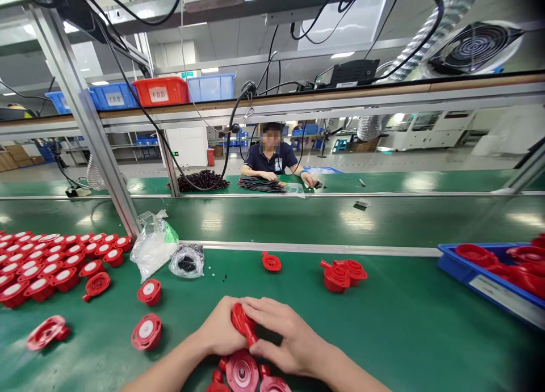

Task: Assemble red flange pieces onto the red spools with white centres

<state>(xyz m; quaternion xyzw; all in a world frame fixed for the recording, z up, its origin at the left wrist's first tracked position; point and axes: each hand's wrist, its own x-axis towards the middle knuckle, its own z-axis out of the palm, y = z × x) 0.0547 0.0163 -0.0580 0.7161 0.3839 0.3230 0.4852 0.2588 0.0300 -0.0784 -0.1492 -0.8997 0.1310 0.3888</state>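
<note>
At 9 o'clock from your hands you have the rows of red caps with white centres; they are too many and too close to count exactly. Three more lie loose near them: one at the left edge, one beside the plastic bags, one nearer to you. Two plastic bags lie at 11 o'clock.

Your left hand and your right hand meet at the near edge of the green table. Both are closed around one red part, with the fingers pinching it from both sides. Its long axis runs from 11 o'clock down to 5 o'clock, with the round end up and away from you. Just under your hands, three red discs touch each other.

At 12 o'clock one single red piece lies alone; at 1 o'clock two red pieces touch. At 3 o'clock a blue tray holds more red parts; I cannot count them. Between your hands and the tray the table is open.
</note>
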